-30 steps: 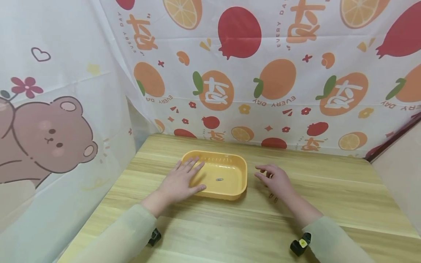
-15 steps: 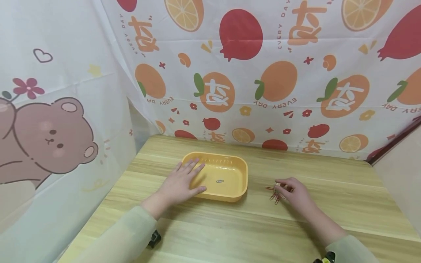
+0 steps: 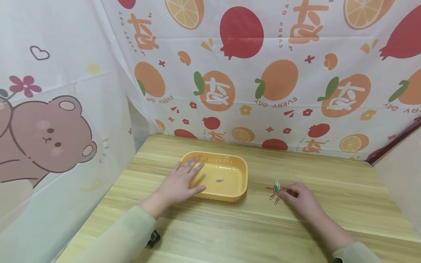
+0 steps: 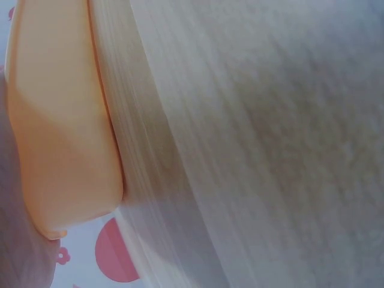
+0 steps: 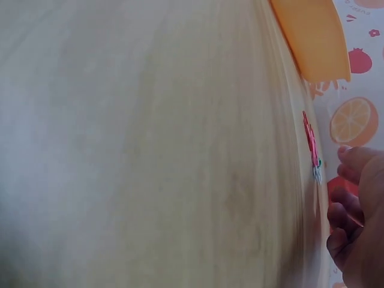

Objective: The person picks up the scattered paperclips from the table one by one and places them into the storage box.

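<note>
A yellow rectangular tray [image 3: 243, 179] sits on the table with one small silvery paper clip [image 3: 219, 180] on its floor. My left hand [image 3: 179, 182] lies over the tray's left end, fingers spread across its rim and into it. To the right of the tray is a small pile of paper clips [image 3: 275, 193], red, pink, green and white. My right hand [image 3: 302, 197] is at the pile's right side, thumb and index fingertip close to the green clip. In the right wrist view its other fingers hang loosely curled, with nothing visible between them.
The wood-grain table [image 3: 210, 226] spreads in front of both arms. Behind it hangs a fruit-print cloth [image 3: 243, 91], and a bear-print cloth [image 3: 65, 138] hangs at the left.
My right hand has moved from beside the tray rightward and toward me to the paper clip pile, then slightly farther right, uncovering more clips. My left hand has stayed on the tray.
</note>
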### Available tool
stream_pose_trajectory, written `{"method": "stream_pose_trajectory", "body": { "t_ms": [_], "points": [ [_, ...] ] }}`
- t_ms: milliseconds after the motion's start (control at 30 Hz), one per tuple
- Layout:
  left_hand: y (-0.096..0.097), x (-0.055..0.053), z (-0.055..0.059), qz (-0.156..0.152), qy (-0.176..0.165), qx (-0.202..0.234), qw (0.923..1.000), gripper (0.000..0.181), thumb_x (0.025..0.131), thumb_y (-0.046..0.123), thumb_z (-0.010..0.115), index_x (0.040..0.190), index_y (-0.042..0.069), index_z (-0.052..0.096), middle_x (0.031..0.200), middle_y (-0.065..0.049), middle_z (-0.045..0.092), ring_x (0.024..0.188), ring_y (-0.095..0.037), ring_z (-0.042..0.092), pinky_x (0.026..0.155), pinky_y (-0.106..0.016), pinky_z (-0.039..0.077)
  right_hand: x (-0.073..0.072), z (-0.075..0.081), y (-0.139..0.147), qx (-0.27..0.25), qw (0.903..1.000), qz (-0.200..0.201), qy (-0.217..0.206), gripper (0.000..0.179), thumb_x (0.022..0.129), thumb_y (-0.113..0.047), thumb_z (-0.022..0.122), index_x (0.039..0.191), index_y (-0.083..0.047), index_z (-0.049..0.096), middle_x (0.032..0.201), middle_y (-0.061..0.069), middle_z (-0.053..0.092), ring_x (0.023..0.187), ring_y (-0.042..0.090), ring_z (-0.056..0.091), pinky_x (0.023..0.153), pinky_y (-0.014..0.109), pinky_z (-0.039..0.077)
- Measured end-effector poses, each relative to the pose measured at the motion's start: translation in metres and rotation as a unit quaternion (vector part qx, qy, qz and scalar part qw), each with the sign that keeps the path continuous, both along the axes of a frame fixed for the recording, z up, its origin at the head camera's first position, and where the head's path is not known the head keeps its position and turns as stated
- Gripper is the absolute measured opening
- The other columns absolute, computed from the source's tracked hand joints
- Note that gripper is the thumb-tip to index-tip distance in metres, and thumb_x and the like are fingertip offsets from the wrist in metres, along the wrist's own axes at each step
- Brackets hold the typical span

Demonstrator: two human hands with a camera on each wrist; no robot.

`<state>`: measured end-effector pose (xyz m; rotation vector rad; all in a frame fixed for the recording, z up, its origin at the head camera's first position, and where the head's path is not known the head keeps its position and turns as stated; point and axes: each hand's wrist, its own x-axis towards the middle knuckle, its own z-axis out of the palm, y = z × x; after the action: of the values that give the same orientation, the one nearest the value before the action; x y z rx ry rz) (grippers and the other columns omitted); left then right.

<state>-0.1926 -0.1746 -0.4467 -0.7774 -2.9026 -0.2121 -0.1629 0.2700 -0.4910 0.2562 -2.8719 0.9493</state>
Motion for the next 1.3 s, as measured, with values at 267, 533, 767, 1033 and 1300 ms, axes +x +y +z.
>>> {"method": "stream_pose_trajectory", "body": {
  "t_ms": [267,533,767,1033,1300],
  "points": [
    [-0.002,0.001,-0.001,0.0,-0.001,0.002,1.0,0.082,0.093,0.066,0.051,0.158,0.022,0.027,0.164,-0.005,0.022,0.15,-0.026,0.019,0.12,-0.055,0.016,0.003,0.002,-0.003,0.03,0.9995,0.01,0.001,0.02,0.087,-0.027,0.077,0.104,-0.017,0.078,0.09,-0.007,0.066,0.079,0.011,0.054,0.066,0.029,0.047],
    [-0.004,0.001,-0.001,-0.001,0.003,0.004,1.0,0.083,0.092,0.066,0.052,0.158,0.021,0.028,0.164,-0.006,0.022,0.15,-0.027,0.019,0.12,-0.056,0.015,0.002,0.0,-0.009,0.053,0.9983,0.021,0.015,0.017,0.087,-0.025,0.078,0.102,-0.018,0.078,0.089,-0.007,0.065,0.08,0.01,0.057,0.07,0.033,0.051],
    [-0.003,0.0,-0.001,-0.001,0.004,0.005,1.0,0.083,0.092,0.067,0.051,0.158,0.021,0.028,0.164,-0.005,0.022,0.15,-0.027,0.019,0.12,-0.055,0.015,0.002,0.0,-0.012,0.067,0.9973,0.023,0.016,0.013,0.086,-0.023,0.078,0.098,-0.017,0.079,0.086,-0.008,0.063,0.077,0.009,0.055,0.067,0.033,0.049],
    [-0.003,0.0,0.0,0.002,0.004,-0.006,1.0,0.084,0.093,0.073,0.041,0.158,0.023,0.027,0.164,-0.005,0.022,0.15,-0.026,0.02,0.12,-0.055,0.015,0.002,0.0,-0.013,0.081,0.9962,0.025,0.023,0.007,0.086,-0.021,0.078,0.093,-0.02,0.079,0.083,-0.01,0.062,0.075,0.007,0.054,0.066,0.032,0.049],
    [-0.001,0.0,-0.001,0.001,-0.001,0.005,1.0,0.082,0.093,0.067,0.05,0.158,0.021,0.029,0.164,-0.006,0.023,0.15,-0.027,0.02,0.12,-0.055,0.014,0.002,-0.002,-0.011,0.081,0.9962,0.025,0.019,0.005,0.087,-0.021,0.077,0.092,-0.021,0.078,0.085,-0.011,0.063,0.078,0.009,0.057,0.068,0.033,0.051]
  ]
}}
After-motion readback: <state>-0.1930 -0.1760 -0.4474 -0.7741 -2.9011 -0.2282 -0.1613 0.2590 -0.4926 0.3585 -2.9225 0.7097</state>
